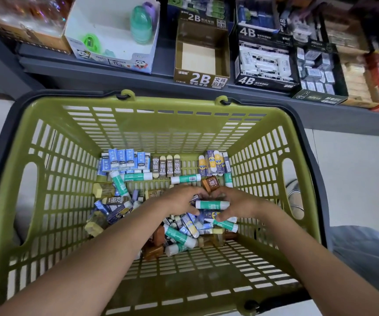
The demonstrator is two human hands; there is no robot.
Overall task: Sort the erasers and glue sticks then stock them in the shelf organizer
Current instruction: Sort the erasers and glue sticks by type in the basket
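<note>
Head view. A green slotted basket [54, 201] sits on the floor against a dark shelf [120, 74]. Both forearms reach down into it from the near rim.

Left hand [179, 199]: fingers curled down into the loose pile of erasers and glue sticks [184, 233] at mid-floor of the basket; what it grips cannot be told, the fingertips are buried among the pieces.

Right hand [236, 204]: thumb and fingers curled round a green-and-white glue stick [211, 204] lying crosswise between the two hands; a second glue stick [225, 224] lies just under the thumb, touching it.

Along the basket floor's far edge, sorted rows stand upright: blue-sleeved erasers [124, 159] at the far left corner, brown 2B erasers [167, 166] at mid-edge, yellow-and-blue erasers [214, 164] at the far right corner. Single glue sticks [185, 179] lie flat just in front of these rows.

On the shelf: an open brown 2B carton [201, 58], only its bare bottom showing, directly behind the basket; a black 4B carton [266, 62] filled with white erasers to its right; a white panda-printed box [113, 33] with green items to its left.
</note>
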